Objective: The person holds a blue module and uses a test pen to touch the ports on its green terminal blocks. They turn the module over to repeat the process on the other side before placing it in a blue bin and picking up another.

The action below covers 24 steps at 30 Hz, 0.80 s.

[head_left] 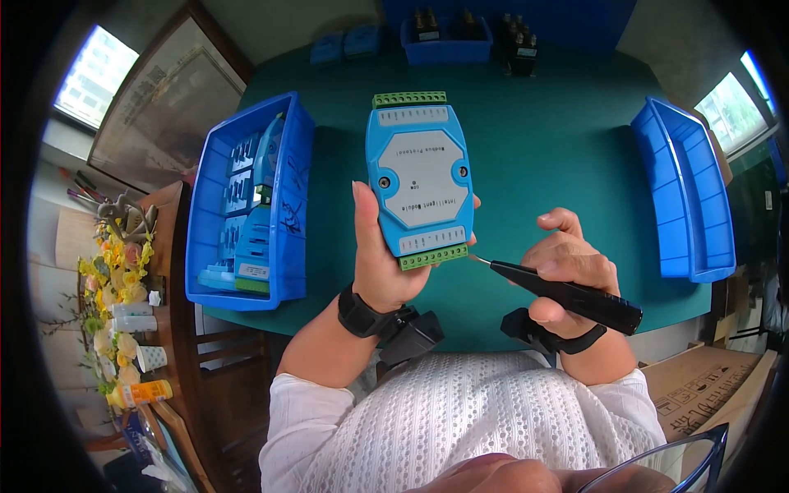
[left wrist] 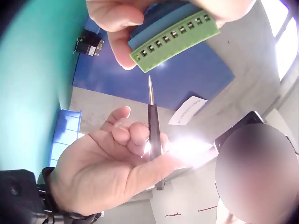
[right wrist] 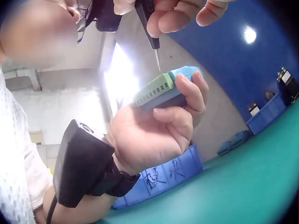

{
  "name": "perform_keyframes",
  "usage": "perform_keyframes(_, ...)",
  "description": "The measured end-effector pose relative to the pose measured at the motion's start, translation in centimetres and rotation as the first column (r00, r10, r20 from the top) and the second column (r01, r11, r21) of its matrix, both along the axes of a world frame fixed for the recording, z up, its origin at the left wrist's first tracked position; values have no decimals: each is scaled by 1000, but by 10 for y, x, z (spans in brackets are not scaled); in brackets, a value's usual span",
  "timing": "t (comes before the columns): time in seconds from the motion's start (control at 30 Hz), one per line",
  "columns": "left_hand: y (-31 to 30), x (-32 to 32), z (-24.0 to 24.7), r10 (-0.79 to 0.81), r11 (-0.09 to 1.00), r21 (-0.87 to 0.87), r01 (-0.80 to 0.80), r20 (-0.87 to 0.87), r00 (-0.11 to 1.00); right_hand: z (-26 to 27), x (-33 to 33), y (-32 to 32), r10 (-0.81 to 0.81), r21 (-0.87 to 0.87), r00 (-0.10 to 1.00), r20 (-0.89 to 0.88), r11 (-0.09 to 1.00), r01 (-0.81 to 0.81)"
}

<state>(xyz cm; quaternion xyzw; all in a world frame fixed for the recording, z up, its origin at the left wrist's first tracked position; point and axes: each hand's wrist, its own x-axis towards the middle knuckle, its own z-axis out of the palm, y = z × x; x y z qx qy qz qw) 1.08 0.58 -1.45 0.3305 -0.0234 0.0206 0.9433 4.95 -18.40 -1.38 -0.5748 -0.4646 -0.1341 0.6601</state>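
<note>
My left hand (head_left: 386,275) holds a light-blue electronic module (head_left: 423,185) upright above the table, thumb on one side edge and fingers behind. Its grey label faces me, upside down. Green screw terminal blocks line both short ends: a far block (head_left: 409,99) and a near block (head_left: 434,257). In my right hand (head_left: 579,263) I grip a black screwdriver (head_left: 567,297) by its handle, some fingers raised off it. The thin metal tip points at the right end of the near block; in the left wrist view a small gap shows between screwdriver tip (left wrist: 150,81) and green block (left wrist: 175,42).
On the green table (head_left: 542,148), a blue bin (head_left: 292,181) with several similar modules stands left, and another blue bin (head_left: 686,193) right. At the back are a small blue bin (head_left: 448,53), black parts (head_left: 519,59) and blue modules (head_left: 345,47).
</note>
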Motion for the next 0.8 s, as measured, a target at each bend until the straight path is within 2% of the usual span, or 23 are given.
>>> perform_keyframes(0.53, 0, 1, -5, -9, 1000, 29, 8, 18, 1000, -5, 2, 1, -23, -20, 999, -41, 1000, 22)
perform_keyframes(0.63, -2, -1, -3, 52, 991, 121, -56, 36, 998, -1, 0, 2, -76, -33, 997, -17, 997, 75)
perform_keyframes(0.8, -6, -4, -5, 147, 961, 226, -161, 79, 986, 9, 1, 2, -169, -94, 974, 153, 978, 185)
